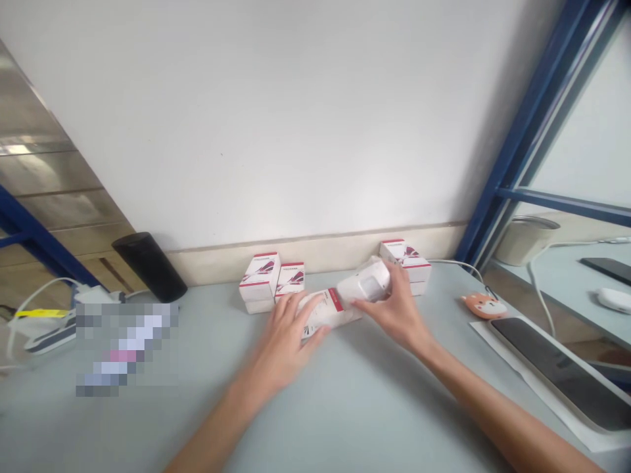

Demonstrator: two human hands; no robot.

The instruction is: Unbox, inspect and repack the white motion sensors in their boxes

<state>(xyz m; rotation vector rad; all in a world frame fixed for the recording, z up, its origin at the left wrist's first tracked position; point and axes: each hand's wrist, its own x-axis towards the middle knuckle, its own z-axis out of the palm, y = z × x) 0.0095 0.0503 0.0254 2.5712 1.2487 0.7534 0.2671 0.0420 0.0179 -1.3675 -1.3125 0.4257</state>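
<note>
My left hand [290,338] grips a white box with a red end [323,312], fingers over its top and thumb along the near side. Just right of that box, my right hand [394,305] holds a white motion detector [365,284] between thumb and fingers. The detector has a pale grey window and seems to be wrapped in clear plastic. Its lower left end is close to the box's red end; whether they touch I cannot tell. Behind my left hand stand white-and-red boxes [261,276], and more such boxes [407,263] are stacked behind my right hand.
A black cylinder [150,266] leans at the back left, near a white power strip [54,328] with cables. On the right lie an orange animal-faced case [483,305] and a dark phone [562,371] on white paper. A mirror [582,131] with a blue frame rises at the right.
</note>
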